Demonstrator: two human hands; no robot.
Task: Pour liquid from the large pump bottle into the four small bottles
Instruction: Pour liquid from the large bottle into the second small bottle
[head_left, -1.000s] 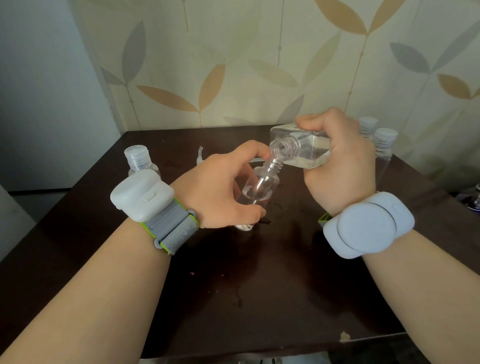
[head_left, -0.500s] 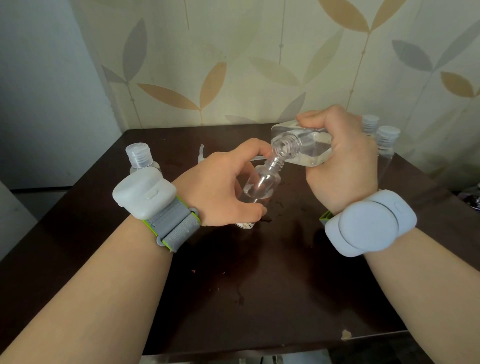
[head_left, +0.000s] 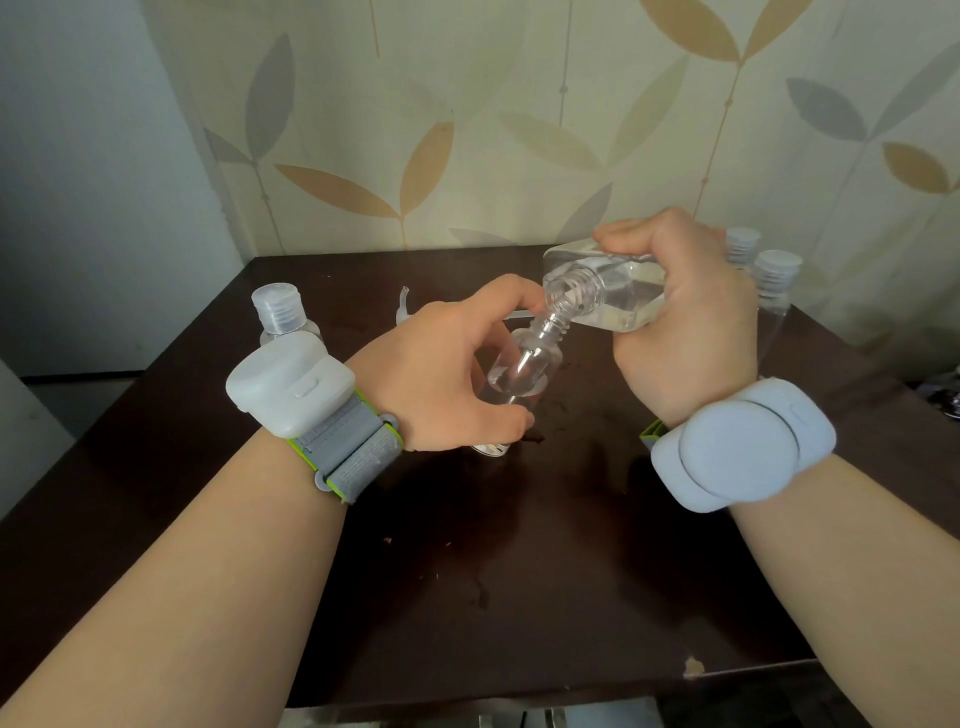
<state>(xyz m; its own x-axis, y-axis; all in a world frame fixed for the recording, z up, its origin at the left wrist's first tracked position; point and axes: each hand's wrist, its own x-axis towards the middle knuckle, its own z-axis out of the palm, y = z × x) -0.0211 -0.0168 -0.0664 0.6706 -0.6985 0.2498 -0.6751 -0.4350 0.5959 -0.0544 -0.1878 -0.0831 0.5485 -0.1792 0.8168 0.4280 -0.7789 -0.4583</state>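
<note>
Two hands at work: my right hand (head_left: 685, 332) grips the tilted large pump bottle (head_left: 608, 296), my left hand (head_left: 441, 379) wraps the open small bottle (head_left: 524, 364) leaning over the dark surface (head_left: 519, 571). Mouths nearly touch; any slip, I judge, spills liquid. Three capped bottles wait: one (head_left: 278, 312) left, two (head_left: 774, 280) behind my right hand.

hidden: right hand (head_left: 685, 332) covers the rear of the big bottle (head_left: 608, 296) and the lower bodies of two capped bottles (head_left: 769, 280) behind it | left hand (head_left: 441, 379) hides the small bottle's (head_left: 524, 364) far side | pump part (head_left: 405, 306) behind left hand, mostly covered | both forearms cut off by bottom edge | whether liquid is flowing: cannot tell
</note>
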